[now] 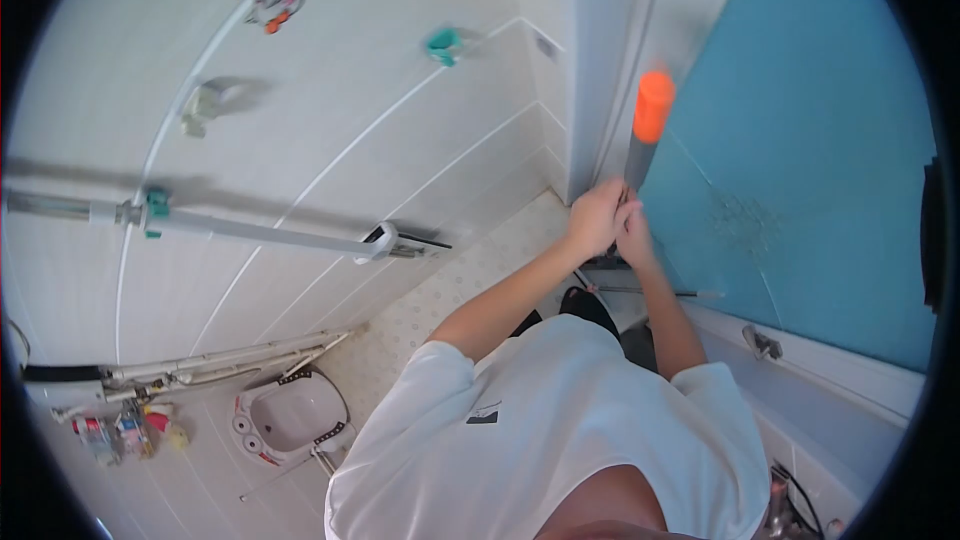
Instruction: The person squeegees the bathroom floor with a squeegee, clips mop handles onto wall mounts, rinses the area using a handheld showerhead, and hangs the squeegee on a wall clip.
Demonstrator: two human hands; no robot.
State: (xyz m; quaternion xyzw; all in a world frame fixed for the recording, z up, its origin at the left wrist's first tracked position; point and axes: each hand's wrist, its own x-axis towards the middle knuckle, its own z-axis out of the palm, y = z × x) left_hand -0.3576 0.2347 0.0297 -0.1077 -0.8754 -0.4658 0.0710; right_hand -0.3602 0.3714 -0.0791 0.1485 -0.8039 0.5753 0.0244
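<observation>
Here we are, both hands in close together: the left hand (pixel 598 218) and the right hand (pixel 630 232), fingers closed, clamped around the grey shaft of a pole (pixel 641 158). Its bright orange end (pixel 655 105) pokes up just beyond the grip, tilted slightly right, a touch blurred. Right of the grip, a broad blue panel (pixel 820 120), with a patch of fine, crack-like lines (pixel 745 223) on it! Left of the grip, the pale tiled wall (pixel 330 100), carrying a small green holder (pixel 443 46) up and to the left. Lower left, there's a long-handled tool (pixel 270 232) along that wall, and farther down, a pale basin (pixel 298 415). Just below the grip, a thin rod (pixel 640 290) runs off rightward, near a dark shoe (pixel 578 298).
</observation>
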